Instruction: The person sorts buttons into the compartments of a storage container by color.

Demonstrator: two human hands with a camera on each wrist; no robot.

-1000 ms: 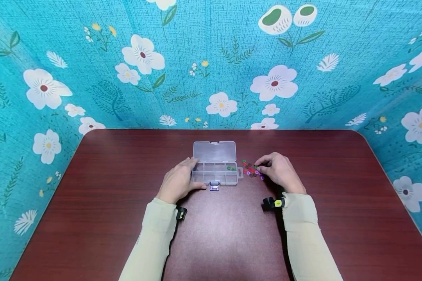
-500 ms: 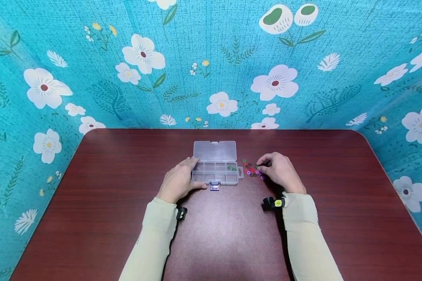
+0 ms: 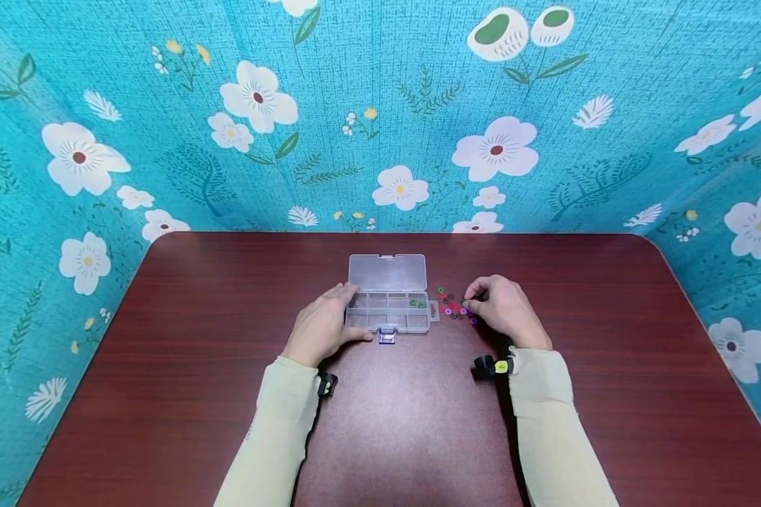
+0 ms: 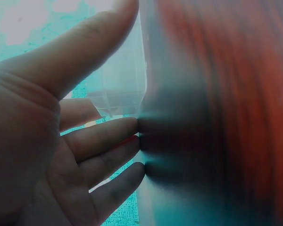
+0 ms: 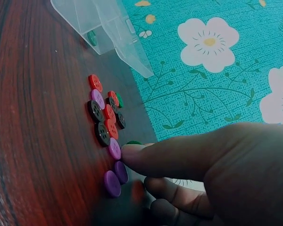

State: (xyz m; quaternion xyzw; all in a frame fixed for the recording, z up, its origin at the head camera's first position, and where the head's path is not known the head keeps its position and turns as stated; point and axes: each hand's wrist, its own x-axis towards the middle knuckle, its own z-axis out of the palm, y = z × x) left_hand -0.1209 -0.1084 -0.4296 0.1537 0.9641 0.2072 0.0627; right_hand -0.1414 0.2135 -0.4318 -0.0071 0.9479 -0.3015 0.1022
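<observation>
Remotely, I watched the right hand (image 3: 506, 310) pinch a green button (image 5: 134, 142) beside loose buttons (image 5: 102, 133) on the surface (image 3: 393, 415), right of a clear compartment box (image 3: 377, 310) whose lid (image 3: 387, 273) stood open; the left hand (image 3: 318, 325), fingers spread, touched the box's left end.

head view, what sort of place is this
Probably an indoor tabletop workspace, though the wider room is out of view: a dark reddish-brown table, a blue flowered backdrop behind it, and an open compartment box beside loose buttons.
</observation>
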